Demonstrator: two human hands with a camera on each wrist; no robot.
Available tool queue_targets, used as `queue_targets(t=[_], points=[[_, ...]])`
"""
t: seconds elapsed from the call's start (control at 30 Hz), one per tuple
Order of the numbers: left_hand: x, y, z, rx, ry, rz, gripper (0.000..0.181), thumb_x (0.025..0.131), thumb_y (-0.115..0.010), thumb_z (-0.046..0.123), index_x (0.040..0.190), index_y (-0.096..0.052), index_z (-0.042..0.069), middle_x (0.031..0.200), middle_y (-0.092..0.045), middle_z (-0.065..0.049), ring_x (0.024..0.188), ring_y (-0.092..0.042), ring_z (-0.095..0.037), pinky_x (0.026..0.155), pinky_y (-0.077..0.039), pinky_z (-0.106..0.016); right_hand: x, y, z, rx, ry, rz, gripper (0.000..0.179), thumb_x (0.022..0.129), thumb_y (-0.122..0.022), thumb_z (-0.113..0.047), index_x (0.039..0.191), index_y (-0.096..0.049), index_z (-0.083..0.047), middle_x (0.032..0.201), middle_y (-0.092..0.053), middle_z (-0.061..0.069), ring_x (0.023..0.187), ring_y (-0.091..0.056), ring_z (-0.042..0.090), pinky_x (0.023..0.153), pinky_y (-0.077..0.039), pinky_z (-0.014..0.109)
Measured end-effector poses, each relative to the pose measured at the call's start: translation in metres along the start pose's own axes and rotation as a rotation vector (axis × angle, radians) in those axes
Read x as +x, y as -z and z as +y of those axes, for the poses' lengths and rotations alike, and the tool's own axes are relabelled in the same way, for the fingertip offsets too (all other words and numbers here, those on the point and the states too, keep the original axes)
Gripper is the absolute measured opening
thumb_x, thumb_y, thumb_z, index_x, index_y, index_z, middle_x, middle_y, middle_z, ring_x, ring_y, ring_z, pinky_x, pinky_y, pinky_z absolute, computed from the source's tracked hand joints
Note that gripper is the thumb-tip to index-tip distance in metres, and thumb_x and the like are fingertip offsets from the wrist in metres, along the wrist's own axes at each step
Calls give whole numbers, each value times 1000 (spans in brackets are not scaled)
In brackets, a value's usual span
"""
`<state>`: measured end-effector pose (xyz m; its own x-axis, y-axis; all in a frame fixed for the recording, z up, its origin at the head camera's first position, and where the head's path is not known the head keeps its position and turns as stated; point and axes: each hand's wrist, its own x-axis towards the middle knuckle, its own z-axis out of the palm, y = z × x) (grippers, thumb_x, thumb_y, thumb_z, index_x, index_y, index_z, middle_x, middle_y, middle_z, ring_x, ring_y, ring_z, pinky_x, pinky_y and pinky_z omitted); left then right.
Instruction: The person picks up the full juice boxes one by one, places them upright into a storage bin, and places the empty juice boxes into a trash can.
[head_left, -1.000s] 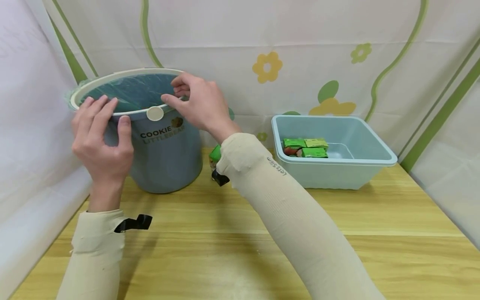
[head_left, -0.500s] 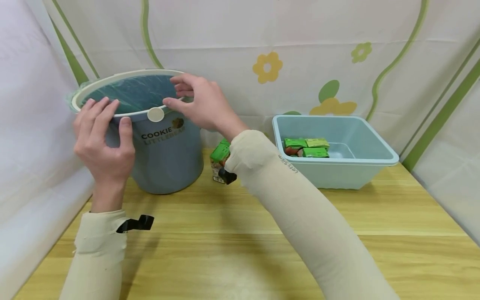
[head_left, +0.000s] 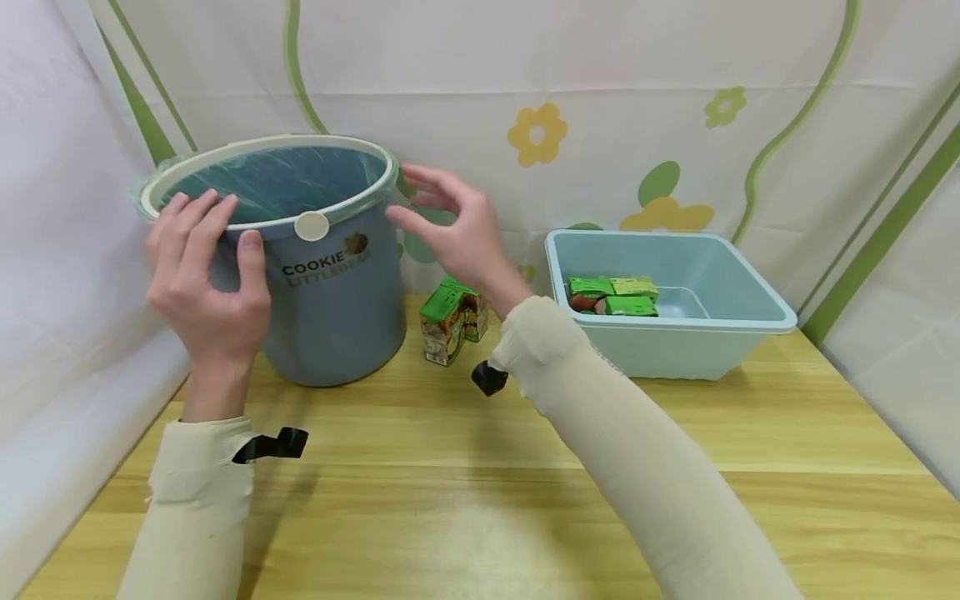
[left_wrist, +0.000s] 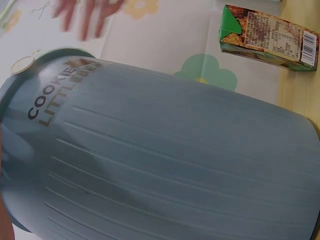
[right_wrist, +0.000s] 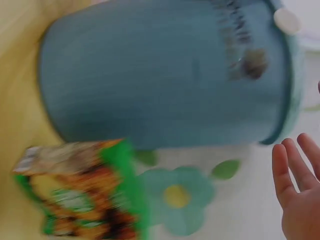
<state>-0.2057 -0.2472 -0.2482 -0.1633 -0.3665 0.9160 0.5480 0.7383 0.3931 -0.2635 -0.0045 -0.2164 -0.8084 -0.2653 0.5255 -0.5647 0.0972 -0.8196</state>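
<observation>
A blue-grey trash can (head_left: 330,308) marked COOKIE LITTLEBEAR stands at the left, with a white ring (head_left: 270,223) round its top. A thin, clear greenish bag (head_left: 277,179) lines it and folds out over the rim. My left hand (head_left: 210,258) grips the front left of the rim, fingers over the top and thumb outside. My right hand (head_left: 457,221) is just off the can's right side, fingers spread and holding nothing. Below it, beside the can, stand small green-topped food boxes (head_left: 442,325); the right wrist view shows a box (right_wrist: 80,190) blurred.
At the right, a light blue plastic bin (head_left: 675,350) holds several small green boxes (head_left: 630,305) in its left part. Everything stands on a wood-grain table (head_left: 450,500). A white cloth (head_left: 465,50) with printed flowers hangs behind and at both sides.
My right hand has let go of the rim and moved right, away from the can, uncovering the boxes beside it. The left hand has stayed on the rim.
</observation>
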Motion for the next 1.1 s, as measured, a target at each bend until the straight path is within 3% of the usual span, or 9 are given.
queue_targets(t=[0.23, 0.37, 0.57, 0.8, 1.1], points=[[1, 0, 2, 5, 0, 7, 43, 90, -65, 38, 117, -83, 9, 125, -79, -9, 135, -64, -20, 125, -40, -36, -29, 6, 53, -46, -205, -20, 58, 96, -80, -35, 150, -60, -25, 148, -66, -3, 133, -64, 21, 107, -57, 40], [1, 0, 3, 3, -1, 6, 43, 90, -65, 38, 117, -82, 9, 125, -79, -11, 135, -64, -20, 125, -39, -36, -41, 5, 75, -74, -277, -21, 57, 96, -79, -36, 149, -61, -28, 146, -68, -2, 132, -65, 22, 108, -57, 43], [0, 0, 2, 0, 0, 6, 44, 90, -65, 37, 117, -82, 8, 126, -79, -10, 135, -64, -20, 125, -39, -36, -53, 2, 90, -130, -298, -37, 54, 97, -79, -31, 148, -62, -28, 147, -67, -2, 135, -62, 23, 113, -53, 45], [0, 0, -2, 11, 10, -6, 44, 90, -64, 38, 118, -82, 9, 127, -78, -8, 137, -63, -18, 125, -39, -35, -57, -1, 91, -189, -265, -77, 52, 96, -80, -26, 147, -64, -24, 149, -66, 1, 137, -62, 22, 115, -52, 44], [0, 0, -2, 11, 11, -7, 43, 90, -64, 38, 119, -82, 11, 127, -78, -9, 136, -63, -18, 125, -39, -35, -62, 2, 90, -277, -289, -172, 53, 93, -84, -28, 143, -68, -28, 151, -60, 5, 117, -63, 23, 96, -60, 39]])
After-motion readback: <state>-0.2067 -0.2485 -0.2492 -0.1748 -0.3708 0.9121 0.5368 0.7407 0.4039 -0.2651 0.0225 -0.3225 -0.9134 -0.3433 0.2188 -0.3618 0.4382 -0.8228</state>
